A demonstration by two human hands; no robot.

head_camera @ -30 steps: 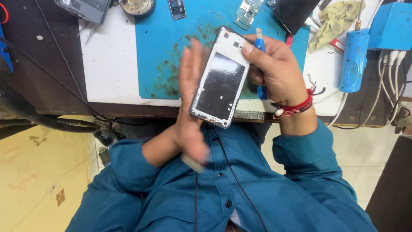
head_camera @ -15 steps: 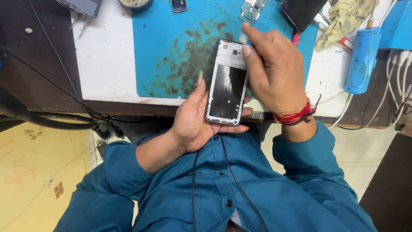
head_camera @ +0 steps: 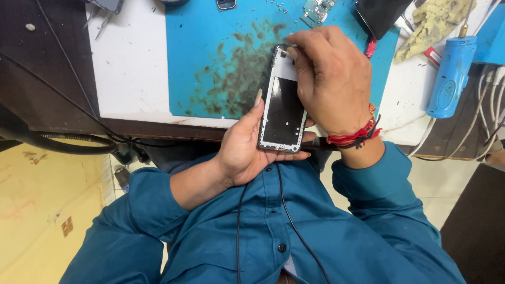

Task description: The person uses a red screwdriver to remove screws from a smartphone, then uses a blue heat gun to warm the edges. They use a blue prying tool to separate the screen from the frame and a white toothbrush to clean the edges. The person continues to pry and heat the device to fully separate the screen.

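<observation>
The left hand (head_camera: 244, 150) cups the lower end of an opened smartphone frame with a black panel and white rim (head_camera: 283, 108) from beneath, its thumb along the left edge, fingers curled under. The right hand (head_camera: 331, 79) closes over the frame's top right, fingertips (head_camera: 291, 51) pinched at the upper corner (whatever they pinch is hidden). The frame hangs over the edge of a blue, dark-stained work mat (head_camera: 210, 58). A blue cylindrical power tool (head_camera: 452, 73) lies well to the right.
</observation>
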